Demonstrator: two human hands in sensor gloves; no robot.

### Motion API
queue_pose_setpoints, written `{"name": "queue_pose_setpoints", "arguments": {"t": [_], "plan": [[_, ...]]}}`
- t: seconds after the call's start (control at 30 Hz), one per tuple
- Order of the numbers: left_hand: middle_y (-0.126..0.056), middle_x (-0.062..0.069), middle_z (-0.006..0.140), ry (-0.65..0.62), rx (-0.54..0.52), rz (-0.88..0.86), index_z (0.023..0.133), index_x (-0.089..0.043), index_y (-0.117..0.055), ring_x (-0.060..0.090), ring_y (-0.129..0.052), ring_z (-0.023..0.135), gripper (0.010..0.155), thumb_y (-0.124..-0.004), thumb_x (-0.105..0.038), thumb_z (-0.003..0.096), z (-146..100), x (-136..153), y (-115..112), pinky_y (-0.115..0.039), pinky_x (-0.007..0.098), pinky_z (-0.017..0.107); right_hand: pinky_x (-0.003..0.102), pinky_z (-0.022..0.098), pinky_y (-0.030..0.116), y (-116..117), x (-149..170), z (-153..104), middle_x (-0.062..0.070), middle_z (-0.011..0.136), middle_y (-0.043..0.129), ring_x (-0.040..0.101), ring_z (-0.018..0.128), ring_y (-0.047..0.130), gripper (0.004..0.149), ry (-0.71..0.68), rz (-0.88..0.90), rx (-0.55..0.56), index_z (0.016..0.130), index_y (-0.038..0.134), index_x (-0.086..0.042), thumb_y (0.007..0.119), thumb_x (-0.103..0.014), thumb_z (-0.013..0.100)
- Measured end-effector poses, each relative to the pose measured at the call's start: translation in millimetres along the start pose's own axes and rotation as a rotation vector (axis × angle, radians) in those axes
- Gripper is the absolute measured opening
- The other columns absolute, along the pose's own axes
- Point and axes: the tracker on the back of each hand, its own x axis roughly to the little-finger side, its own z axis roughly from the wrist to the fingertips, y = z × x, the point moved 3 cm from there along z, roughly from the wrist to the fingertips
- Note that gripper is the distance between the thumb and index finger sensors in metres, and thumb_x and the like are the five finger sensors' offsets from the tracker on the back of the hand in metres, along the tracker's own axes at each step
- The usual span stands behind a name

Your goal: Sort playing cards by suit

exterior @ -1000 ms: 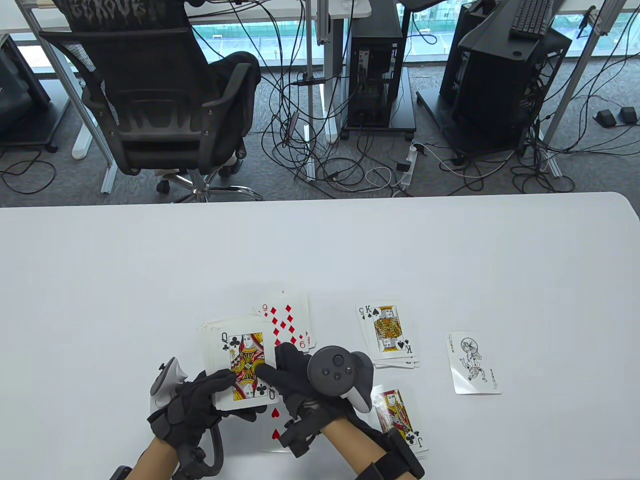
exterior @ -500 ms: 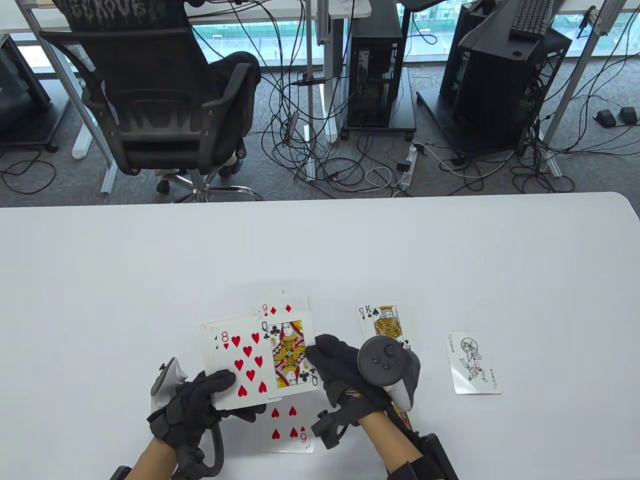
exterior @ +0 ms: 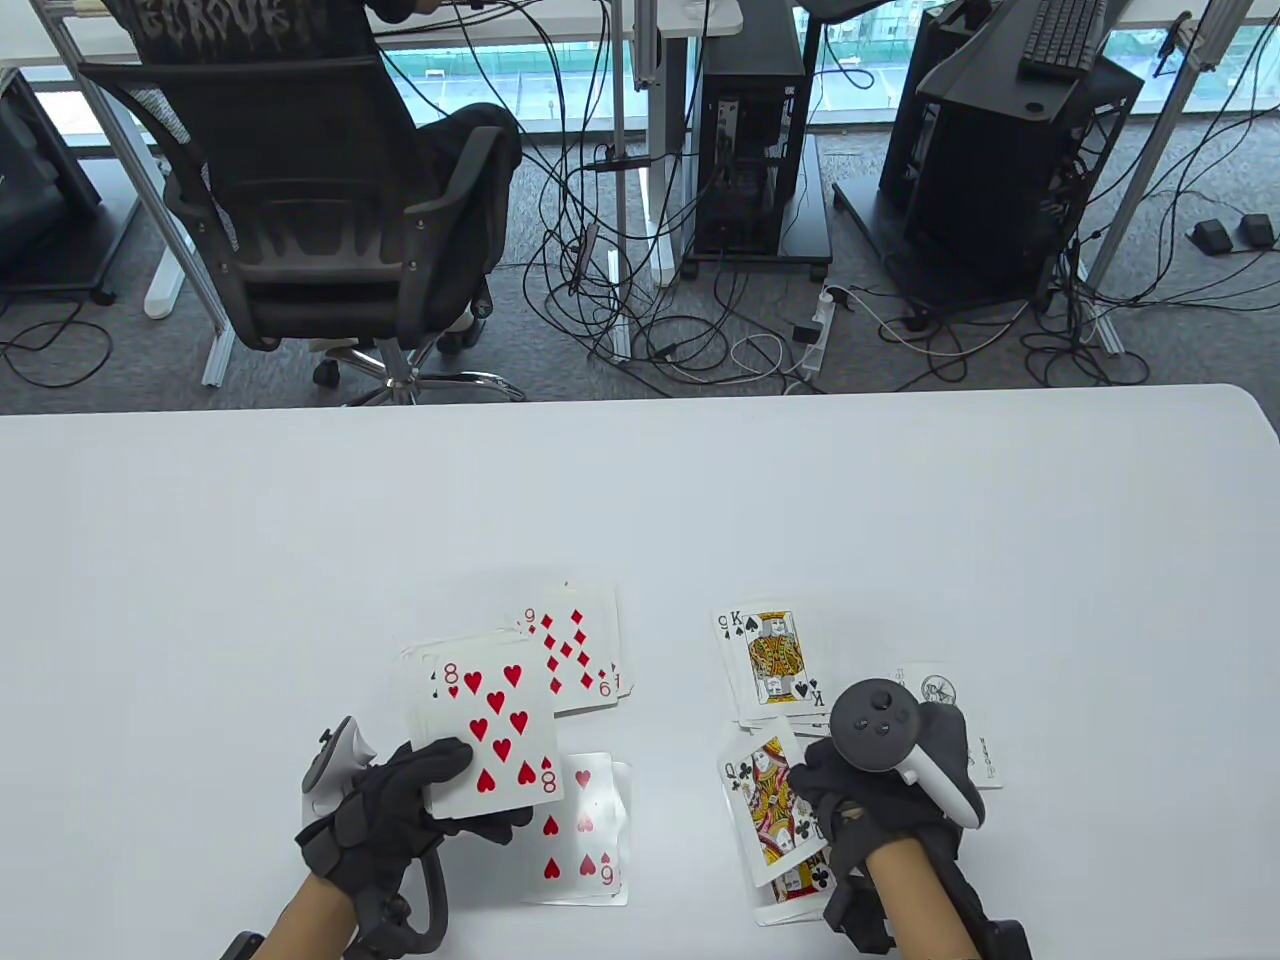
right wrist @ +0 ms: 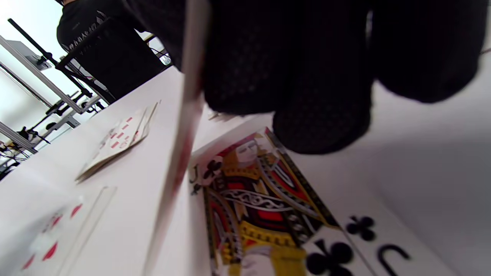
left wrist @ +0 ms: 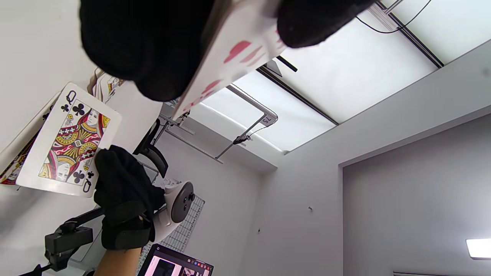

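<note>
In the table view, a fanned deck topped by the eight of hearts (exterior: 497,727) is gripped by the left hand (exterior: 385,815) at lower left; the queen of clubs (exterior: 773,806), half a second ago beside the deck, is now pinched by the right hand (exterior: 880,790) over the clubs pile (exterior: 795,880) at lower right, the joker (exterior: 945,700) partly covered. In the left wrist view, the queen (left wrist: 67,147) appears at left. In the right wrist view, the jack of clubs (right wrist: 268,207) lies below blurred fingers (right wrist: 318,115).

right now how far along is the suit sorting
Done: diamonds pile, hearts pile, spades pile and the joker lie apart. In hand: the right hand holds the queen of clubs over the clubs pile. Left: the stack in the left hand, eight of hearts on top.
</note>
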Motion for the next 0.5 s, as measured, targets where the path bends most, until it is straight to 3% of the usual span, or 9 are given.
{"name": "queue_pose_setpoints", "arguments": {"t": [0.23, 0.5], "plan": [[-0.063, 0.020, 0.101, 0.002, -0.009, -0.001, 0.109, -0.015, -0.041, 0.039, -0.092, 0.075, 0.052, -0.071, -0.027, 0.0689, 0, 0, 0, -0.082, 0.045, 0.052, 0.055, 0.031, 0.082, 27, 9, 6, 0.013, 0.039, 0.094, 0.035, 0.037, 0.097, 0.043, 0.036, -0.368, -0.073, 0.074, 0.076, 0.017, 0.072, -0.020, 0.052], [-0.063, 0.020, 0.101, -0.005, -0.017, -0.004, 0.109, -0.015, -0.041, 0.039, -0.092, 0.075, 0.052, -0.071, -0.027, 0.0690, -1, -1, 0, -0.082, 0.045, 0.052, 0.054, 0.032, 0.083, 40, -8, 6, 0.013, 0.040, 0.095, 0.034, 0.038, 0.097, 0.046, 0.013, -0.663, -0.055, 0.074, 0.075, 0.015, 0.072, -0.024, 0.052]]}}
